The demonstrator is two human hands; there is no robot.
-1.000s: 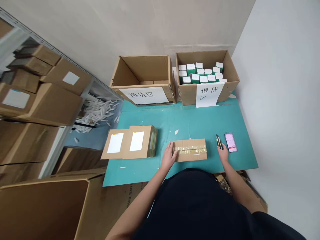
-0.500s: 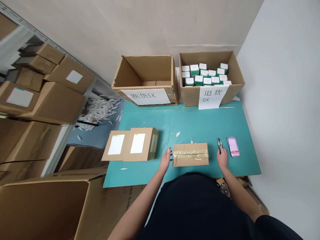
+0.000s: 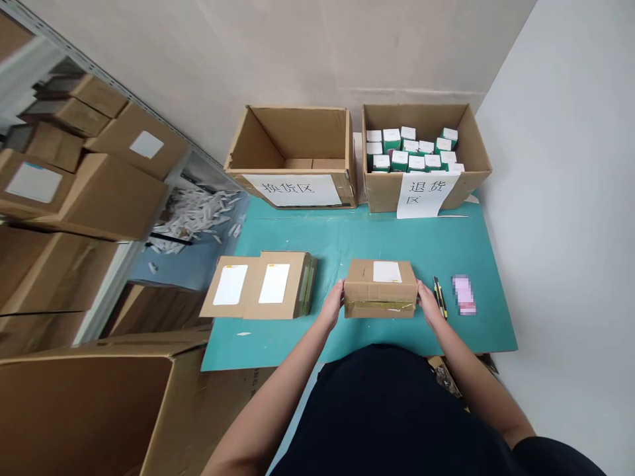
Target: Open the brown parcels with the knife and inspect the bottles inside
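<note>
Head view showed a carton (image 3: 381,291) newly turned, white label (image 3: 387,272) up, near the front of the teal table (image 3: 411,238), left hand (image 3: 332,306) and right hand (image 3: 429,306) fingers holding its ends, the utility knife (image 3: 440,297) just laid on the table's right side, apparently freeing both hands for handling

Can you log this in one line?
left hand: on box, left end | right hand: on box, right end | cutter: on table

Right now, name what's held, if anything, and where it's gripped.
A taped cardboard box, held at opposite ends: left hand on one, right hand on the other.
</note>
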